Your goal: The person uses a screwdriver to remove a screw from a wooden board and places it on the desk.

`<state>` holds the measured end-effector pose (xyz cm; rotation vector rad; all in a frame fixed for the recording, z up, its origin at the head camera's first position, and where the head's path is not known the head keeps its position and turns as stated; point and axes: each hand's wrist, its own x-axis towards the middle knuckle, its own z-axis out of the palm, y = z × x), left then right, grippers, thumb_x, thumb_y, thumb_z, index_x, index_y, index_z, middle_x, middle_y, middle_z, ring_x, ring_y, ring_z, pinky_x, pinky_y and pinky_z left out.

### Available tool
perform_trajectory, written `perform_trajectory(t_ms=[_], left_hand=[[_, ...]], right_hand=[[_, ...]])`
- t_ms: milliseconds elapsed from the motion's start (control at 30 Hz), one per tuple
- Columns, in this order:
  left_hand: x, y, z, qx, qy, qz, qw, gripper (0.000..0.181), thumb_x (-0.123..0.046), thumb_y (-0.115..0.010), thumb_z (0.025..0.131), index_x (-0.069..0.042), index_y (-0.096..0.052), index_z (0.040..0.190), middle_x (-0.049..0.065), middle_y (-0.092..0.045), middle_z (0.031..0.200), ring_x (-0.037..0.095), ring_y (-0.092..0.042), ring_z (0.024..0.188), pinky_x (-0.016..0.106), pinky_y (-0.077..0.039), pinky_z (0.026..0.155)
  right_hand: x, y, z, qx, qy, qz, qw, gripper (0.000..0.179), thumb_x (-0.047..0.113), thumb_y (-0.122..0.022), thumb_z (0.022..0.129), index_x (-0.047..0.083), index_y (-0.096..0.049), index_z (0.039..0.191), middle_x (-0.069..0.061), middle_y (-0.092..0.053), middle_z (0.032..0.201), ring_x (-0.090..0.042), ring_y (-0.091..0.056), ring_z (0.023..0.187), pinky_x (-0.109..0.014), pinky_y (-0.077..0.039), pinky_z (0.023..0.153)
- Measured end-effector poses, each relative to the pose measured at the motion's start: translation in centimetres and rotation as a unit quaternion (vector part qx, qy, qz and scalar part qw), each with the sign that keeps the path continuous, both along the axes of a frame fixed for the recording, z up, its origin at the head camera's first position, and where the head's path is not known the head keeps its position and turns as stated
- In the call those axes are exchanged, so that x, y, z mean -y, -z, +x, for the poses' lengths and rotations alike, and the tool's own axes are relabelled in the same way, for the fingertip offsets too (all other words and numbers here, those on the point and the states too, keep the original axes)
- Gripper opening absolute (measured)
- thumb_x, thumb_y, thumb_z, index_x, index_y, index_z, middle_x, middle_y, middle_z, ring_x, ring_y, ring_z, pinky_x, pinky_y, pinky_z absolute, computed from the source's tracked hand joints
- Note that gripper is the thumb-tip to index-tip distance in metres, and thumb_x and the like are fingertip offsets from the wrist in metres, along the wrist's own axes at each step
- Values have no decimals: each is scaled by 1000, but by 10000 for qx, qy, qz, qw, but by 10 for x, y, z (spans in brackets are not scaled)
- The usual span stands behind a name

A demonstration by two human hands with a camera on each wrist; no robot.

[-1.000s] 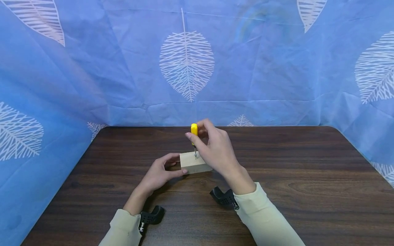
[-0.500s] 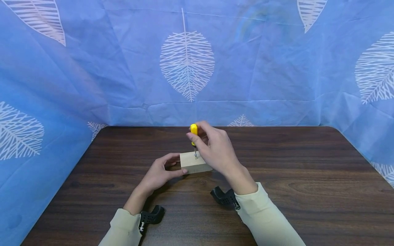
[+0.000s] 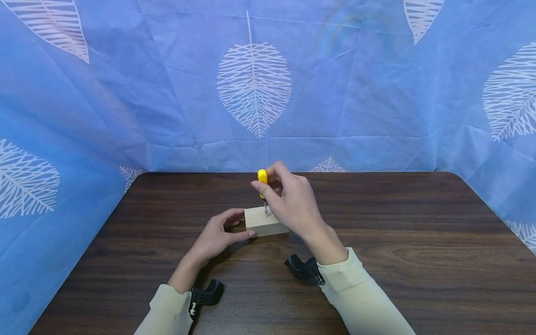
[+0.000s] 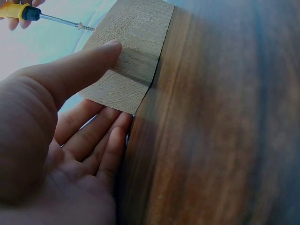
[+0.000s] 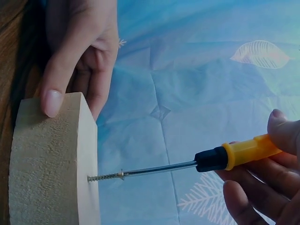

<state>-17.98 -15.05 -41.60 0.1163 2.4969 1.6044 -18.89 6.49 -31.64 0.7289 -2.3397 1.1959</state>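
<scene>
A pale wooden block (image 3: pixel 265 229) lies on the dark wood table. My left hand (image 3: pixel 215 237) grips its left end, thumb on the near face and fingers behind, as the left wrist view also shows. From the block's top face stands a screw (image 5: pixel 105 177), its tip in the wood and most of its thread exposed. My right hand (image 3: pixel 295 197) pinches the yellow handle of a screwdriver (image 5: pixel 251 151) between thumb and fingers. The screwdriver is nearly upright, its shaft tip at the screw head. The block's right end is hidden behind my right hand in the head view.
The brown table (image 3: pixel 418 246) extends to both sides, its far edge against a blue cloth backdrop (image 3: pixel 176 83) with white leaf prints. Black wrist mounts (image 3: pixel 208 293) jut inward from both cream sleeves (image 3: pixel 364 293), low over the table.
The screwdriver's handle top has tipped slightly left, and my right thumb and fingers have shifted around it. The block and my left hand stay where they were.
</scene>
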Motion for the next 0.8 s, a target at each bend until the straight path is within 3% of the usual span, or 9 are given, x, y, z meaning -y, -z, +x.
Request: perform_trajectory(t_ms=[200, 367, 667, 800], left_hand=[[1, 1, 0, 4, -16, 16, 10000, 61, -32, -87, 93, -20, -64, 148, 5, -66, 150, 34, -60, 142, 61, -46, 120], [0, 2, 1, 11, -9, 62, 10000, 60, -32, -87, 94, -21, -65, 148, 5, -67, 149, 33, -61, 140, 61, -46, 120], [-1, 1, 1, -29, -21, 22, 10000, 61, -32, -87, 93, -20, -64, 149, 5, -68, 147, 33, -61, 140, 60, -47, 120], [0, 1, 1, -31, -21, 33, 10000, 62, -32, -88, 93, -20, -64, 149, 5, -68, 147, 34, -61, 140, 60, -47, 119]], right_hand=[[1, -2, 1, 244, -81, 27, 9997, 18, 25, -71, 106, 11, -66, 115, -7, -82, 107, -17, -77, 86, -35, -66, 80], [1, 0, 1, 427, -116, -118, 9989, 19, 27, -71, 106, 12, -66, 115, -4, -81, 103, -16, -77, 88, -39, -66, 83], [0, 3, 0, 38, -248, -129, 9996, 21, 24, -75, 104, 10, -66, 115, -4, -77, 96, -13, -75, 83, -33, -66, 78], [-1, 1, 0, 92, -319, -43, 9994, 17, 23, -72, 106, 11, -66, 116, -3, -77, 96, -12, -72, 81, -31, -64, 77]])
